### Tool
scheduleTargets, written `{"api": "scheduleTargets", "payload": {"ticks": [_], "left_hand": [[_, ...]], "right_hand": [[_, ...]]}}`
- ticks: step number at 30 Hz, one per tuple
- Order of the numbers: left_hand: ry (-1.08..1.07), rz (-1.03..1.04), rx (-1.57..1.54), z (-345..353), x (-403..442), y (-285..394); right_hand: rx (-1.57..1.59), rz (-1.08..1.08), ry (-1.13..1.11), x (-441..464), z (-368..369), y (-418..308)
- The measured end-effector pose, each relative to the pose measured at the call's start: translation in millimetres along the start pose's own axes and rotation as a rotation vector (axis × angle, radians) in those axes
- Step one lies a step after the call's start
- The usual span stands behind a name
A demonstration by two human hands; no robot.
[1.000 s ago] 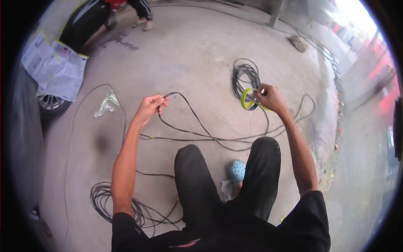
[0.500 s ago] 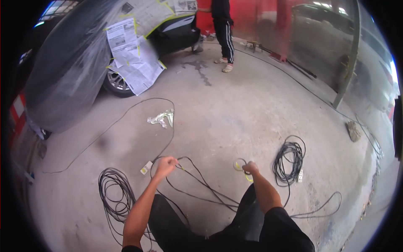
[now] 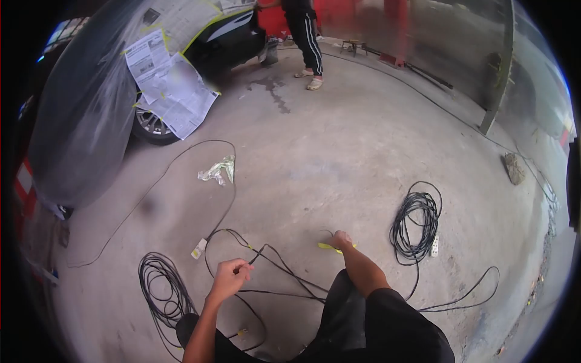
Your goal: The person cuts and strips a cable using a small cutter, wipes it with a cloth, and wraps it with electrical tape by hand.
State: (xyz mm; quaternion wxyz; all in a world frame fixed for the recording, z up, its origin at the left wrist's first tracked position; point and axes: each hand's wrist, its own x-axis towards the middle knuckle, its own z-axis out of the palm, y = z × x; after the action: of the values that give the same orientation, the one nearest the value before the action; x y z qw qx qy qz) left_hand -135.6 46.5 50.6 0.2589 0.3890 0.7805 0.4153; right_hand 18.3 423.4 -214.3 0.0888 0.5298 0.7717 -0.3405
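My left hand (image 3: 232,279) is closed, its fingers pinching a black cable (image 3: 259,252) that rises off the concrete floor. My right hand (image 3: 341,240) is closed around a thin ring with a bright yellow strip (image 3: 328,246), which looks like a roll of yellow tape; my fingers hide part of it. Loose cable strands cross the floor between my legs. Small yellow bits, like tape, show on the cable near my left hand. A white power strip (image 3: 199,248) lies on the floor left of that hand.
Coiled black cables lie at left (image 3: 164,287) and right (image 3: 416,224), a white socket strip (image 3: 435,245) beside the right coil. Ahead are crumpled foil (image 3: 216,172), a car draped in plastic and newspaper (image 3: 172,97), and a standing person (image 3: 305,42). A rock (image 3: 514,169) lies at right.
My left hand has moved down and slightly left, lifting the cable. My right hand has shifted left with the tape. The view has moved a little, and my left leg has swung outward.
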Motion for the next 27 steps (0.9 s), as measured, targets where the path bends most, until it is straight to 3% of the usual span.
{"api": "scheduleTargets", "payload": {"ticks": [3,6,12,15,18,21,24,27], "left_hand": [[-0.012,0.028,-0.012,10.4,-1.4,15.3],[0.002,0.096,-0.021,19.0,11.7,27.0],[0.045,0.106,-0.038,31.8,17.0,54.8],[0.009,0.110,-0.024,40.1,8.3,64.4],[-0.110,0.106,0.121,34.0,-1.2,81.6],[-0.181,0.119,0.207,16.3,1.4,95.6],[-0.220,0.063,0.236,1.7,1.9,117.0],[-0.209,0.096,0.264,-12.9,9.5,119.8]], "right_hand": [[-0.056,-0.053,0.039,14.5,20.2,20.6],[-0.159,-0.074,-0.087,19.8,22.4,23.5],[-0.413,-0.456,-0.335,65.0,38.5,9.2],[-0.461,-0.445,-0.141,92.2,71.0,16.3],[-0.186,-0.493,0.008,73.9,66.0,21.6],[-0.203,-0.487,0.112,35.5,32.8,7.0],[0.023,-0.493,0.285,-5.7,1.9,-18.8],[0.693,-0.606,0.019,-83.7,-41.1,-67.5]]}}
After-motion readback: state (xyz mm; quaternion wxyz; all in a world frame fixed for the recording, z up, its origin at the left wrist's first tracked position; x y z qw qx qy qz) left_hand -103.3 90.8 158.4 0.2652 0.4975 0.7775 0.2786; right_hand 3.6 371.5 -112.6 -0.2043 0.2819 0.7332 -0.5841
